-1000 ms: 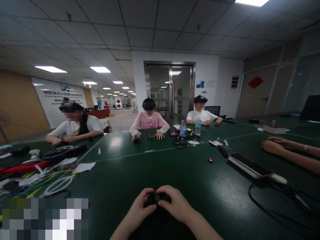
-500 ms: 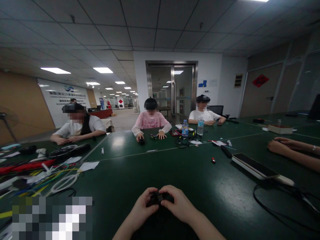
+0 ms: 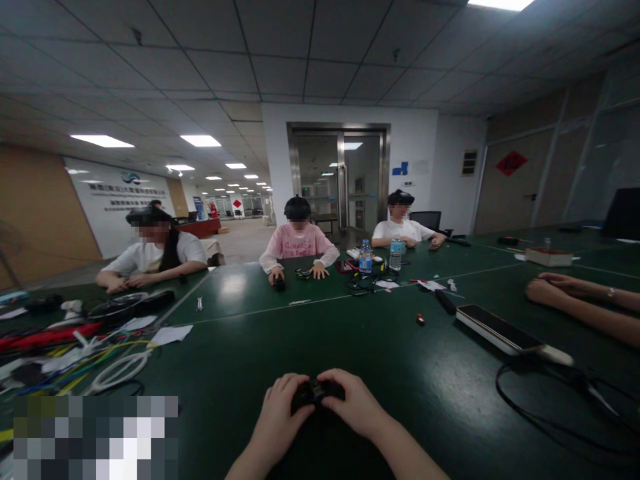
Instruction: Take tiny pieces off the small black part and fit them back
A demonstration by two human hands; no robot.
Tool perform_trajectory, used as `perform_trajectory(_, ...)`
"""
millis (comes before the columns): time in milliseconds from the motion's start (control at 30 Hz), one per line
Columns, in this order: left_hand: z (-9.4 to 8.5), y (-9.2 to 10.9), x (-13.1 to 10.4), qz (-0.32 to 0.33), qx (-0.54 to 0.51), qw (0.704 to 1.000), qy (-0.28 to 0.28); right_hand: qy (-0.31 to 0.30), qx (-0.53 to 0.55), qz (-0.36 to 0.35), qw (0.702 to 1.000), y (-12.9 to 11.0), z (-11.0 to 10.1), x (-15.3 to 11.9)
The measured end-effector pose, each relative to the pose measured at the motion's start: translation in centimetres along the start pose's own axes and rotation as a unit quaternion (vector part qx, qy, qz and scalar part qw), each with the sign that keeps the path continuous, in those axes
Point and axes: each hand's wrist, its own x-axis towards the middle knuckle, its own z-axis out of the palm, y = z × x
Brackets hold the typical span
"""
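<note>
1 dark green desk point(image 3: 235, 360) spreads across the lower view, with 3 seated people point(image 3: 299, 243) on its far side and another person's forearms point(image 3: 595, 300) at the right edge. Near those forearms, a flat black-screened device point(image 3: 500, 330) lies slantwise, its long axis running from far left to near right. The left hand point(image 3: 281, 410) and right hand point(image 3: 353, 402) meet low in the middle, each pinching an end of 1 small black object point(image 3: 316, 392) between thumb and curled fingers. That object's long axis runs crosswise, roughly level from hand to hand; both ends are covered, so I cannot tell which way it points, nor whether it touches the desk. Beyond the right hand lies 1 tiny red piece point(image 3: 421, 319)
</note>
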Motion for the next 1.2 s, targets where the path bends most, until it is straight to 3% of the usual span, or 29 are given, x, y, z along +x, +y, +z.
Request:
perform_trajectory(133,0.1,-0.3,0.1,0.000,0.077,0.997,0.007,-0.007,-0.010,0.008,1.000,0.7,0.1,0.3)
perform_trajectory(533,-0.2,0.1,-0.2,-0.037,0.067,0.997,-0.017,-0.023,-0.033,0.024,0.999,2.0,0.5,1.1)
perform_trajectory(900,0.2,0.6,-0.3,-0.042,0.146,0.988,-0.012,-0.025,-0.066,0.035,0.997,1.5,0.5,1.3)
perform_trajectory(1200,-0.1,0.3,-0.3,-0.034,0.125,0.991,-0.019,-0.035,-0.087,0.020,0.995,1.3,0.3,1.3)
